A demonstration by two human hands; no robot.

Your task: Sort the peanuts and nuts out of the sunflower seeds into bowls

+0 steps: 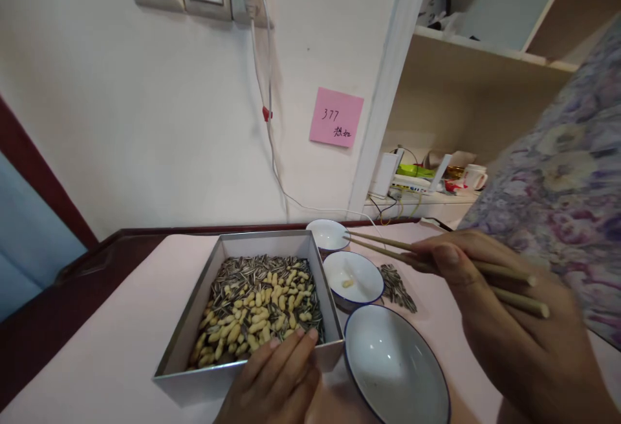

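Observation:
A square grey box [187, 340] holds striped sunflower seeds and pale peanuts [257, 311]. My left hand [276, 379] rests on the box's near right corner, fingers together over the rim. My right hand [504, 320] grips a pair of wooden chopsticks [388, 249], whose tips reach over the small far bowl [327, 235]. The middle bowl [354, 278] has a few pale pieces in it. The near large bowl [395, 369] looks empty. A small heap of sunflower seeds [398, 288] lies on the pink table beside the bowls.
The pink tabletop [111, 353] has a dark wooden edge at the left. A white wall with switches, a hanging cable [269, 120] and a pink note [336, 117] stands behind. Shelves with clutter sit at the right rear. A floral sleeve [563, 178] fills the right side.

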